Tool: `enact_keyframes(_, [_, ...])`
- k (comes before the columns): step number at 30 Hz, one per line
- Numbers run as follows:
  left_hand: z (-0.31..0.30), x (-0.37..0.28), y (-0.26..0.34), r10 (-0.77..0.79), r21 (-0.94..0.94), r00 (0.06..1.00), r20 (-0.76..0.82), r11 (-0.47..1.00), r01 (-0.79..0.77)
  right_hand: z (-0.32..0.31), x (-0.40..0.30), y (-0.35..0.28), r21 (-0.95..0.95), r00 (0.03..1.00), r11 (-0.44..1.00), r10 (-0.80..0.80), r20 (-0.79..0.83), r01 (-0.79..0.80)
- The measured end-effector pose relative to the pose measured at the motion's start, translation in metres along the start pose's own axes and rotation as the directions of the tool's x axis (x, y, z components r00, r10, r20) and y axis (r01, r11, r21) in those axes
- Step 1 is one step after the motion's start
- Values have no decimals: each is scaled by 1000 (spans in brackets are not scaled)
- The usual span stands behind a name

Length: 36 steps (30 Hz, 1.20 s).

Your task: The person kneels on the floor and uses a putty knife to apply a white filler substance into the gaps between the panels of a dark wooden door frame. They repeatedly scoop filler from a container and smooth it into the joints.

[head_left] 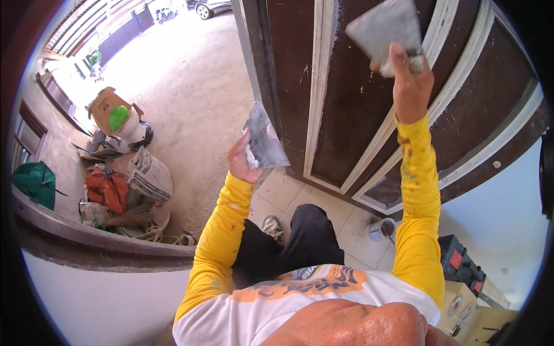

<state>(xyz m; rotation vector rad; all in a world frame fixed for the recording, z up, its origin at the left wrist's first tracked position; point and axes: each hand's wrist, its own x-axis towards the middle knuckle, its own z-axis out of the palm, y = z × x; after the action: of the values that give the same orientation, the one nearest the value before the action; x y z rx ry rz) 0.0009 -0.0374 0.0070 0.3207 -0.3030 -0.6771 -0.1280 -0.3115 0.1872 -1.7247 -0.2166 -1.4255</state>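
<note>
My left hand [242, 158] grips a flat grey metal spreader plate [265, 140] with white filler paste along its near edge. It is held left of a dark brown panelled door [355, 112]. In my right hand [411, 86] is a broad grey spreader [386, 32], thumb on its face and a lump of pale material near its base. This spreader is over the upper part of the door; whether its edge touches the surface cannot be told. Pale, whitish mouldings [319, 91] frame the door's panels.
On the tiled floor [318, 205] stands a metal can [382, 229] with brown contents and a tool in it. A black toolbox [461, 259] lies right. Across the sill [108, 233] are a printed sack [151, 175], orange cloth [106, 188], broom [130, 216] and cardboard box [106, 106].
</note>
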Motion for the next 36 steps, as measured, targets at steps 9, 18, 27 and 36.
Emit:
enact_keyframes(9, [-2,3,1,33,-47,999,27,998,-32,-9,-32,14,32,969,990,-141,202,137])
enact_keyframes(18, [-36,-21,4,272,555,521,809,-644,-526,22,-179,23,652,372,-144,721,584,-745])
enact_keyframes(27, [32,-27,-36,-157,596,597,786,-59,-801,35,-212,51,672,197,-400,751,630,-624])
enact_keyframes(36, [30,-29,-44,-201,580,606,769,-178,-795,16,-209,52,688,222,-414,738,637,-596])
